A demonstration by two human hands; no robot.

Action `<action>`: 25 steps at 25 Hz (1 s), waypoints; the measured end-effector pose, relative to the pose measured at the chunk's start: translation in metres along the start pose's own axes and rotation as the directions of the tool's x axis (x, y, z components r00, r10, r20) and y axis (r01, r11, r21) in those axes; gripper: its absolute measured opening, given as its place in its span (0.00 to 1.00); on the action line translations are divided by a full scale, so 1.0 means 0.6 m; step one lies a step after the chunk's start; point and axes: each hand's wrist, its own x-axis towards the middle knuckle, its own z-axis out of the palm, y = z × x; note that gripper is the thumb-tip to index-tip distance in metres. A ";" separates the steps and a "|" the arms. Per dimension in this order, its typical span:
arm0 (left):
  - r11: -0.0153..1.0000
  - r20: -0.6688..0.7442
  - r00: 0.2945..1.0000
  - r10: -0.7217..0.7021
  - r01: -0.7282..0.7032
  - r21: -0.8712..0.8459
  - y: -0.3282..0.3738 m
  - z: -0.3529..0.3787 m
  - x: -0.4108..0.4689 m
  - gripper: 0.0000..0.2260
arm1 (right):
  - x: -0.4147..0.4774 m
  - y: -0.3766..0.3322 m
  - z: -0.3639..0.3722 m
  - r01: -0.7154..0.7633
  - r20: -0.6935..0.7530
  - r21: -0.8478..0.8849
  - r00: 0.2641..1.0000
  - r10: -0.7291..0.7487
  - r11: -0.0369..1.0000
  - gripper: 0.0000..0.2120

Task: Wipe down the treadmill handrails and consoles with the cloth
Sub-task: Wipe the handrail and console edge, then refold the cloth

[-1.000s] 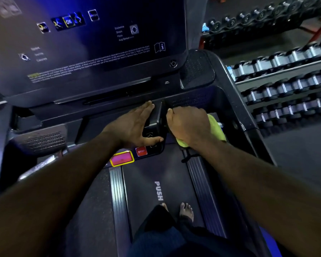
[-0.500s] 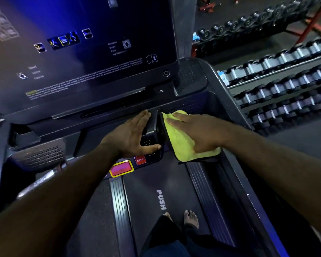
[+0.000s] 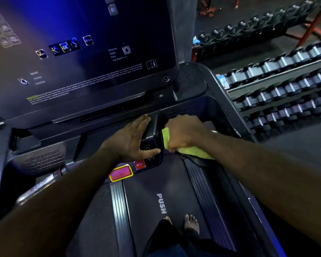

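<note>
A dark treadmill console (image 3: pixel 85 52) with a lit touch panel fills the upper left. Below it a black control block (image 3: pixel 153 132) juts out from the console's lower edge. My left hand (image 3: pixel 132 140) rests flat on the block's left side, fingers straight, thumb across its front. My right hand (image 3: pixel 183 132) grips a bunched yellow-green cloth (image 3: pixel 191 151) against the block's right side. Most of the cloth is hidden under that hand. The right handrail (image 3: pixel 228 115) curves past my right wrist.
A red STOP button (image 3: pixel 139 164) and a pink, yellow-rimmed pad (image 3: pixel 121 173) sit below the block. The belt marked PUSH (image 3: pixel 161 204) and my bare feet (image 3: pixel 191 224) are below. Dumbbell racks (image 3: pixel 285 80) stand to the right. A speaker grille (image 3: pixel 43 160) sits at left.
My right hand, flat on the spread cloth half a second ago, has curled and bunched the cloth against the block's right side. My left hand has stayed on the block.
</note>
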 end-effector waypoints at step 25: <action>0.888 -0.179 0.913 0.368 -0.287 0.359 0.047 0.021 0.055 0.49 | -0.033 0.095 0.155 0.021 -0.707 -0.146 0.697 -0.119 0.989 0.24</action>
